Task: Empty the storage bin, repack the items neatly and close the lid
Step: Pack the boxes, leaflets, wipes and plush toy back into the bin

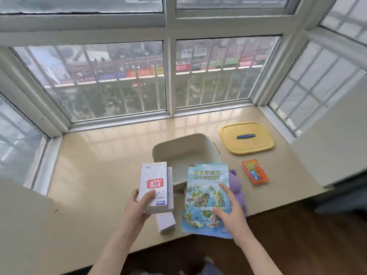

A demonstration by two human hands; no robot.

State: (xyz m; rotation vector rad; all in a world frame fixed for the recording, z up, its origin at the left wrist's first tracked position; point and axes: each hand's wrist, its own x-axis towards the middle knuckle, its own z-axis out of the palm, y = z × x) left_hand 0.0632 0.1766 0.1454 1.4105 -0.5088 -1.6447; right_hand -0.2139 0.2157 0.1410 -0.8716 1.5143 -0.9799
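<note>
1. The worktop [99, 165] is a glossy beige sill under the windows, and everything sits on its right half.
2. The bin [184, 147], pale and open, stands near the middle; what I can see of its inside looks bare, though the near part is hidden behind what I hold.
3. The map booklet [206, 195] (blue, with islands drawn on it) lies in front of the bin, its top edge overlapping the bin's near rim. My right hand [232, 215] presses flat on it, fingers spread, thumb on the cover, not gripping.
4. The lid [247, 137], yellow with a dark blue handle, lies flat to the right of the bin, apart from it.
5. The white box [155, 187] with a red stamp is lifted in my left hand [137, 207], thumb on top, fingers closed around its near end.
6. A purple toy [237, 187] peeks out from under the booklet's right edge.
7. A white pad [165, 223] lies on the worktop below the box.
8. An orange case [255, 174] lies right of the toy, in front of the lid.
</note>
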